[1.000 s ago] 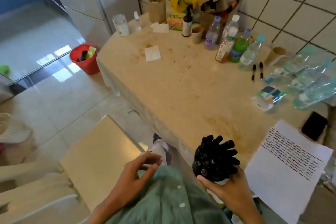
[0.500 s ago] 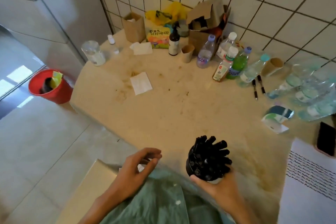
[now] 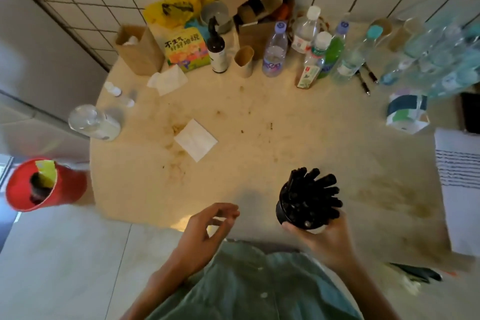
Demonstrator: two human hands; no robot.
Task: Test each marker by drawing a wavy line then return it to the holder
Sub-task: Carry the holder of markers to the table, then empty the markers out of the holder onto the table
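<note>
Head view — round black plastic holder (image 3: 298, 212) crammed with black markers (image 3: 313, 193), cupped from below over the table's near edge.

The right hand (image 3: 328, 238) wraps its fingers round the holder's base; the left hand (image 3: 205, 228) hangs loosely curled, gripping nothing. The load looks light, stiff and top-heavy — likely best to pinch one marker by its protruding cap, above the right fingertips. The lined white paper sheet (image 3: 459, 189) lies well to their right.

Only readable bit: the colourful box (image 3: 187, 50) left of the dark pump bottle (image 3: 217, 52) says "不生气"; other labels are too blurry.
</note>
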